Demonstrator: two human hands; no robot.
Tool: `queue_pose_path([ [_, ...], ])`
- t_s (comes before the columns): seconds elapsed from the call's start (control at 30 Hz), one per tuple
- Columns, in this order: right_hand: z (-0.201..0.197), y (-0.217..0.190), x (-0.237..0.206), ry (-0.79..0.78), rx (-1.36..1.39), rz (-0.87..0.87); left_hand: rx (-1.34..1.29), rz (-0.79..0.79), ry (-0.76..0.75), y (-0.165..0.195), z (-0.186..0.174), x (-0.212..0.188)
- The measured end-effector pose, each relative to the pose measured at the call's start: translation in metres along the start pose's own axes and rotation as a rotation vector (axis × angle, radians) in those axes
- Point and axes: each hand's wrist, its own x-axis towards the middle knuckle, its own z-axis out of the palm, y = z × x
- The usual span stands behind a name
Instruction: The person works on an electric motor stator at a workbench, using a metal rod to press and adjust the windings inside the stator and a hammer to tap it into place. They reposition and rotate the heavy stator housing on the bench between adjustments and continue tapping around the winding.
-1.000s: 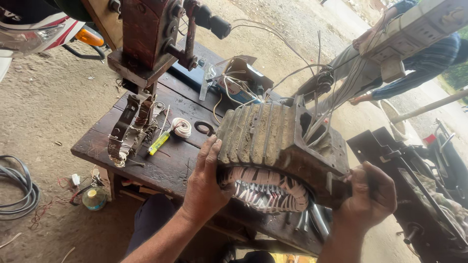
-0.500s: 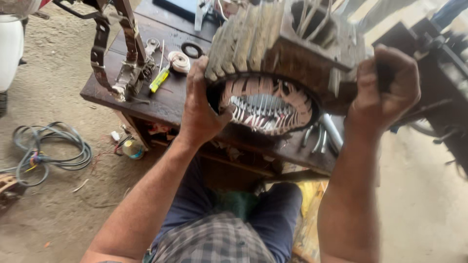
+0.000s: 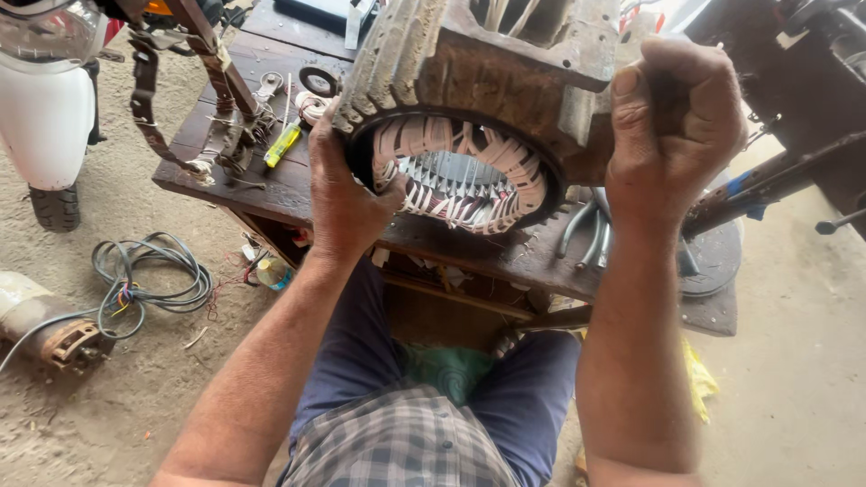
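Both hands grip a heavy motor stator housing (image 3: 492, 99), a ribbed, rusty grey casting tilted up at the near edge of the dark wooden tabletop (image 3: 271, 194) so that its open bore faces the person. Inside the bore, the pale and pinkish windings (image 3: 460, 176) loop round the slotted core, in full view at this angle, which seems to be why the casting is tipped this way. The left hand (image 3: 341, 194) lies spread against the lower left rim, palm pressed to the metal and thumb hooked at the bore's edge, propping the weight from below. The right hand (image 3: 672, 122) is closed in a fist round the casting's right flank, fingers wrapped tight on a projecting edge, steadying it against rolling.

Towards the far left corner of the tabletop lie a yellow-green screwdriver (image 3: 282, 142), a roll of tape (image 3: 311, 104) and a black rubber ring (image 3: 318, 81), all well apart from the housing. A pair of pliers (image 3: 591, 236) rests by the near edge under the right forearm. On the dirt floor at left sit a coil of grey cable (image 3: 149, 275) and a rusty cylindrical part (image 3: 50, 325).
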Motion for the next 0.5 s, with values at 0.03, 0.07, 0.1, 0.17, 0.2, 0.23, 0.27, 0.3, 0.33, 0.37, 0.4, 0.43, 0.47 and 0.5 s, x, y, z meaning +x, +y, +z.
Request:
queue_pose_path([
  [0.03,-0.001,0.002,-0.001,0.001,0.006,-0.003,-0.039,-0.037,-0.011,0.001,0.000,0.000],
  [0.07,-0.001,0.004,-0.001,0.002,0.008,-0.011,-0.077,-0.073,-0.021,0.001,0.001,0.000],
  [0.1,-0.002,0.005,-0.001,0.003,0.010,-0.018,-0.114,-0.108,-0.030,0.002,0.001,-0.001],
  [0.17,-0.002,0.009,0.000,0.007,0.022,-0.039,-0.093,-0.097,-0.016,0.002,0.002,-0.001],
  [0.2,-0.002,0.011,0.001,0.010,0.037,-0.051,-0.084,-0.092,-0.011,0.001,0.003,-0.001],
  [0.23,-0.003,0.014,0.002,0.015,0.069,-0.060,-0.016,-0.048,-0.004,-0.001,0.004,-0.001],
  [0.27,-0.003,0.017,0.001,0.015,0.088,-0.064,0.052,-0.006,0.000,-0.003,0.004,-0.002],
  [0.3,-0.003,0.021,0.001,0.016,0.108,-0.068,0.121,0.036,0.003,-0.006,0.004,-0.003],
  [0.33,-0.005,0.026,-0.001,0.017,0.115,-0.071,0.130,0.035,0.000,-0.009,0.005,-0.005],
  [0.37,-0.007,0.031,-0.003,0.033,0.121,-0.040,0.135,0.036,-0.005,-0.011,0.006,-0.006],
  [0.4,-0.010,0.038,-0.007,0.050,0.127,-0.010,0.139,0.037,-0.013,-0.013,0.007,-0.009],
  [0.43,-0.012,0.046,-0.009,0.075,0.136,0.058,0.154,0.004,-0.022,-0.014,0.008,-0.012],
  [0.47,-0.014,0.057,-0.011,0.102,0.147,0.122,0.169,-0.025,-0.029,-0.015,0.009,-0.015],
  [0.5,-0.018,0.067,-0.010,0.134,0.159,0.174,0.179,-0.041,-0.032,-0.014,0.011,-0.018],
])
